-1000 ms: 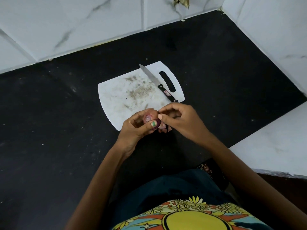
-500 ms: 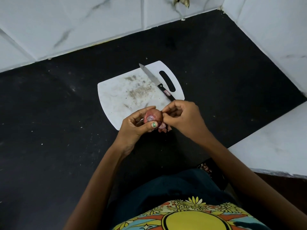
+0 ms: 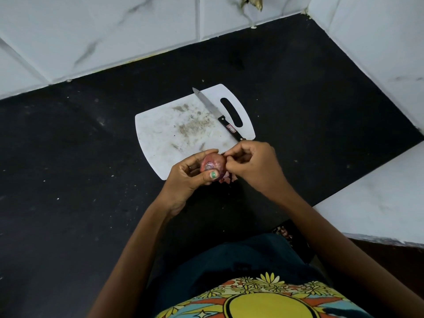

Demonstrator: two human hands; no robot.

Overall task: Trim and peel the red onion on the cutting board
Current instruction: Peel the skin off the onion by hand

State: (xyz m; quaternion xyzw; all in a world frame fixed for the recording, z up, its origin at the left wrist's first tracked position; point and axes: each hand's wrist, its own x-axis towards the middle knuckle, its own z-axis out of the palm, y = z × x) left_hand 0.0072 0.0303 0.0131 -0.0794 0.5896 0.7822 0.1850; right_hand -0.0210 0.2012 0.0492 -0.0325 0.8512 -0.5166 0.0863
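Note:
My left hand [image 3: 187,177] grips a small red onion [image 3: 213,163] above the near edge of the white cutting board [image 3: 165,134], thumb across its front. Its trimmed end faces me. My right hand [image 3: 253,165] pinches the onion's skin at its right side with thumb and forefinger. Loose purple skin pieces [image 3: 227,180] lie under the hands, mostly hidden. A knife [image 3: 216,113] with a black handle lies diagonally on the board, blade pointing to the back left, beside the board's handle slot.
The board lies on a black stone counter [image 3: 80,168]. White marbled tile walls [image 3: 114,31] close the back and right sides. A white ledge [image 3: 378,198] stands at the near right. Brown crumbs stain the board's middle.
My left hand has turned the onion so more of its reddish surface shows. My right hand's fingers have shifted along the onion's right side, still pinching skin.

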